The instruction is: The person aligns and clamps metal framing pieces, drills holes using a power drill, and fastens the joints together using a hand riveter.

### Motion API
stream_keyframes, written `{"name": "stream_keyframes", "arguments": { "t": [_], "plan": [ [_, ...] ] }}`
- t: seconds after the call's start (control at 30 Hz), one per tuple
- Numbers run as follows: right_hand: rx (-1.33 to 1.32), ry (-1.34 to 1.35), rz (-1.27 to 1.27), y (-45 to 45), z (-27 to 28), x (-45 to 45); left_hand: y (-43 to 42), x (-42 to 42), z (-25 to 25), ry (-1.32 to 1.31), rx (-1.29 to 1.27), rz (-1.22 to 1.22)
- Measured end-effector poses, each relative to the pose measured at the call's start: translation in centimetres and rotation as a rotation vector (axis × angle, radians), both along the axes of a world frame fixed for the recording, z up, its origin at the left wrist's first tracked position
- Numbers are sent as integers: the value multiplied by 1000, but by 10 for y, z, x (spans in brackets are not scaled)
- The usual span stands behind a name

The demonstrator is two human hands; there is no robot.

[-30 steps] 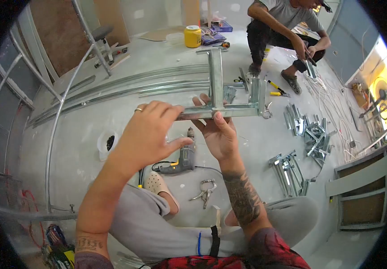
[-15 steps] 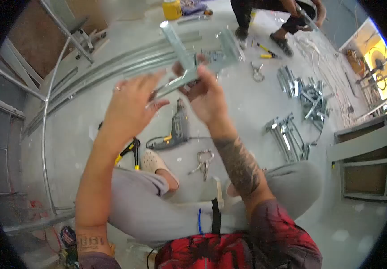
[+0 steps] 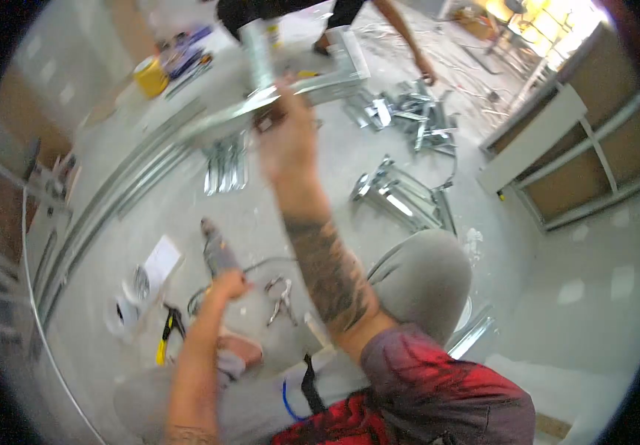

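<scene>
Raised ahead of me, my right hand (image 3: 286, 137) grips a galvanized metal channel frame (image 3: 327, 87). A long bar runs across it, with short pieces standing out from the far side. Lower left, my left hand (image 3: 229, 286) is closed at the rear of a grey power drill (image 3: 218, 256), covering its handle. The drill lies with its chuck pointing away from me. Just right of that hand, a pair of locking clamp pliers (image 3: 280, 300) rests on the floor. Yellow-and-black snips (image 3: 168, 334) lie to its left. Motion blurs both hands somewhat.
Cut metal pieces (image 3: 427, 115) are heaped ahead to the right, with more channel pieces (image 3: 401, 196) nearer me. Long metal tracks (image 3: 123, 174) stretch along the left. A yellow tub (image 3: 151, 76) stands at the back. Another person's hand (image 3: 427, 73) reaches down near the heap.
My left hand has left the metal frame and moved down to the drill. My right hand still holds the frame. The view has swung to the right.
</scene>
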State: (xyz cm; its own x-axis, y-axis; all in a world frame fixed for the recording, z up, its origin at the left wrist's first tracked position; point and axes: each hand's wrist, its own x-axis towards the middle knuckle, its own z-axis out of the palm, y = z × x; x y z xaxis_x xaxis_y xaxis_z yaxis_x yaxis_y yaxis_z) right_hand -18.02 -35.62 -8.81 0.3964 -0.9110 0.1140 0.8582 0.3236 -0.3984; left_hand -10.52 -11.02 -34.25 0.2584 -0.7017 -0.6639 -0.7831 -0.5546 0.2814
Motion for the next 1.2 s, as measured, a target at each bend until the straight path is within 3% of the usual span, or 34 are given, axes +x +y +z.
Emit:
{"name": "stream_keyframes", "arguments": {
  "t": [0.1,0.2,0.73,0.87,0.93,1.03,1.07,1.13,1.17,1.2],
  "plan": [
    [100,5,136,24,24,-16,1,-71,-84,-31,243,-10],
    [112,-20,146,31,38,-25,20,-138,-107,-92,-119,122],
    [70,14,130,19,43,-19,17,-141,-103,-49,-60,382],
    [12,91,77,14,38,-17,26,-116,-79,149,-64,546],
    [21,28,91,10,33,-12,25,-92,-54,415,-37,728],
    [66,-95,262,8,38,-22,24,-41,-9,869,101,963],
    [50,-177,336,7,37,-23,24,-22,0,844,127,1009],
    [69,-299,498,5,36,-27,34,15,43,838,-34,869],
    [60,-346,560,3,32,-26,29,23,96,849,-43,923],
    [59,-398,626,3,29,-25,37,37,122,782,-216,754]
  ]
}}
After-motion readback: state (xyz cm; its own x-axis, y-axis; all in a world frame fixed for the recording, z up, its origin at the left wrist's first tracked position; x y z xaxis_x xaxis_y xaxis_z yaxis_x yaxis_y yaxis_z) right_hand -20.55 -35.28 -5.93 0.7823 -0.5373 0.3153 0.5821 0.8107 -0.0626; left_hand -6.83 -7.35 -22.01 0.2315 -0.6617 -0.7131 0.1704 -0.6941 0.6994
